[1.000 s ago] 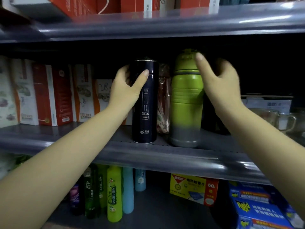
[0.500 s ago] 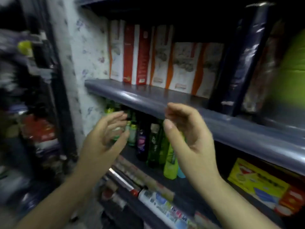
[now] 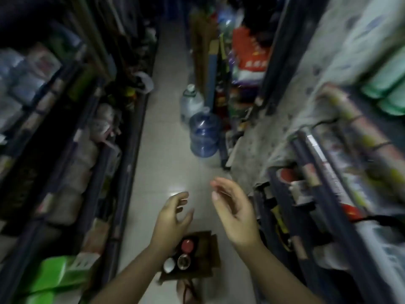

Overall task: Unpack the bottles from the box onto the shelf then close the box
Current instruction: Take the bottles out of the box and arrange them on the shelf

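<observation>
An open brown cardboard box (image 3: 206,251) stands on the floor of the aisle below me. Three bottle tops show inside it: a red cap (image 3: 187,245), a white cap (image 3: 168,264) and a dark shiny cap (image 3: 183,261). My left hand (image 3: 172,220) hovers above the box's left side, fingers spread, holding nothing. My right hand (image 3: 235,213) is held higher, to the right of the box, also empty with fingers apart. The shelf (image 3: 324,185) runs along the right side. The picture is blurred.
Shelves packed with goods line both sides of a narrow tiled aisle (image 3: 162,163). Two large water jugs (image 3: 203,134) stand on the floor ahead by the right shelf. Green packs (image 3: 57,275) lie at lower left. A foot in a sandal (image 3: 188,290) shows beneath the box.
My view swung from the shelf with the dark and green bottles down to the aisle floor. Both hands let go of those bottles and now hover empty above the box.
</observation>
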